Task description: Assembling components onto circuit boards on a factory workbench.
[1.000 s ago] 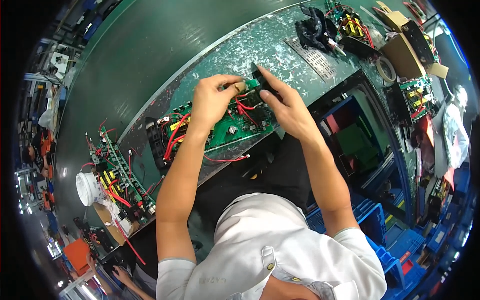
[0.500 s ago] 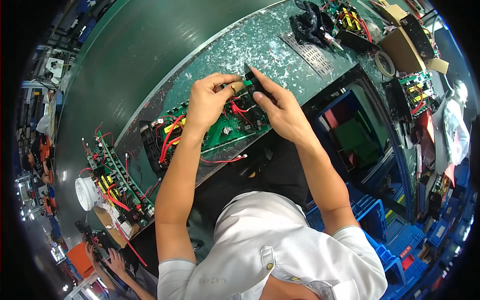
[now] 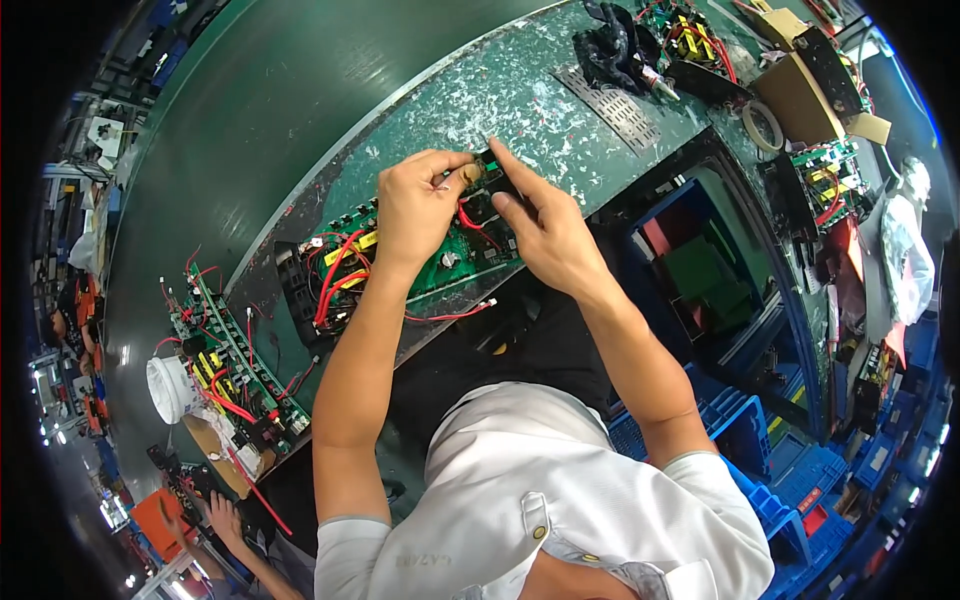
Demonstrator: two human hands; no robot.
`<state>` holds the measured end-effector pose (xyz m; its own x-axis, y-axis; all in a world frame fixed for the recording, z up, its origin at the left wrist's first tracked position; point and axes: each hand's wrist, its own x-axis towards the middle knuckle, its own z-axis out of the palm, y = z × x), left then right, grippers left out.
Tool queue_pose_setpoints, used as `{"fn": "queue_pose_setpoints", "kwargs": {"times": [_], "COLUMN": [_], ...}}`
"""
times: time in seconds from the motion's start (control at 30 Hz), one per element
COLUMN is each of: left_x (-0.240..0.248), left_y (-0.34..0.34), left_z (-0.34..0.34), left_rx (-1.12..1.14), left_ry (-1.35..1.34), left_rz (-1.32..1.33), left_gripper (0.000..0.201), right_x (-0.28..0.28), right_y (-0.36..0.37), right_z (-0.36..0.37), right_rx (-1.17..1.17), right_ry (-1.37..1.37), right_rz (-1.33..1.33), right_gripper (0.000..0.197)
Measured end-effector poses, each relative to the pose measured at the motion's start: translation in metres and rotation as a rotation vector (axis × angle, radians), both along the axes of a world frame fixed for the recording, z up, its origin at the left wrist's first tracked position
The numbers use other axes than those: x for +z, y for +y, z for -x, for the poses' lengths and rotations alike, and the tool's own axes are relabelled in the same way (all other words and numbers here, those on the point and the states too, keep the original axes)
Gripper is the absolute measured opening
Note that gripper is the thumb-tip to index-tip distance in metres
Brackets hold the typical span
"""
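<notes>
A long green circuit board [image 3: 430, 292] with thick red wires and yellow-wrapped parts lies on the bench in front of me. At its left end stands a black slotted end panel [image 3: 295, 285]. My left hand [image 3: 420, 210] is closed in a pinch over the board's far right part; what sits between its fingertips is small and mostly hidden. My right hand [image 3: 550, 230] grips a black panel [image 3: 490, 172] at the board's right end, thumb on the near side and forefinger stretched along the far side. A thin red wire [image 3: 465, 216] curves between the hands.
Another wired board [image 3: 225, 370] and a white tub [image 3: 172, 388] are at the left. A perforated metal strip [image 3: 615, 108], black gloves [image 3: 612, 50] and a tape roll [image 3: 762, 127] lie farther right. A dark frame opening [image 3: 700, 250] borders my right arm. A co-worker's hand [image 3: 225, 518] shows lower left.
The black panel under my right hand has come down a little, and that hand has shifted slightly left. My left hand stays pinched in nearly the same place. The co-worker's hands moved.
</notes>
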<state>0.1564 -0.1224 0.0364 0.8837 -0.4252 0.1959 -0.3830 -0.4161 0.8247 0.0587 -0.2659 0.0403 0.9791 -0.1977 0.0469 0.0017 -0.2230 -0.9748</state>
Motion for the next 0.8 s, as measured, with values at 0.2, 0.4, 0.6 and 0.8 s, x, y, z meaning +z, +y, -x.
{"fn": "queue_pose_setpoints", "kwargs": {"times": [0.2, 0.4, 0.6, 0.8], "left_x": [0.004, 0.010, 0.010, 0.024], "left_y": [-0.002, 0.000, -0.001, 0.005], "left_z": [0.000, 0.006, 0.009, 0.017], "left_rx": [-0.024, -0.085, -0.150, -0.139], "left_ry": [0.007, -0.236, -0.319, -0.277], "left_rz": [0.001, -0.066, -0.069, 0.098], "left_gripper": [0.016, 0.022, 0.026, 0.019], "right_x": [-0.008, 0.020, 0.013, 0.004], "right_y": [-0.006, -0.005, -0.005, -0.018], "right_z": [-0.005, -0.008, -0.020, -0.029], "right_rx": [-0.002, -0.087, -0.037, -0.030], "right_ry": [-0.113, -0.340, -0.278, -0.053], "right_rz": [0.087, 0.472, 0.350, 0.097], "right_gripper": [0.052, 0.028, 0.020, 0.021]}}
